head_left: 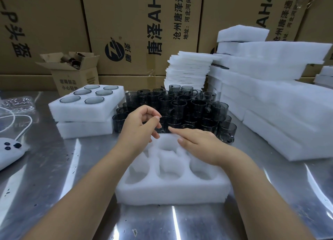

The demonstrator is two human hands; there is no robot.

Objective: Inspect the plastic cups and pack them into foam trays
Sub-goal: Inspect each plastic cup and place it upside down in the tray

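Foam tray [171, 191] with 6 empty pockets lies on the steel surface [54, 176], nearest the person. Smoky plastic cups [180, 110] stand clustered just behind it. Left hand [142, 126] hovers loosely curled, holding nothing. Right hand [196, 142] extends straight fingers over the tray's far edge. Advised: steady the tray, lift 1 cup, check its rim, seat it upright.

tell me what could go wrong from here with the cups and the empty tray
1. The dark cups stand stacked in layers right behind the empty foam tray. Taking a lower one, or a knock from the left hand or right hand, could topple those above.
2. The foam stack on the right is unevenly piled beside the cups and might slide onto them.
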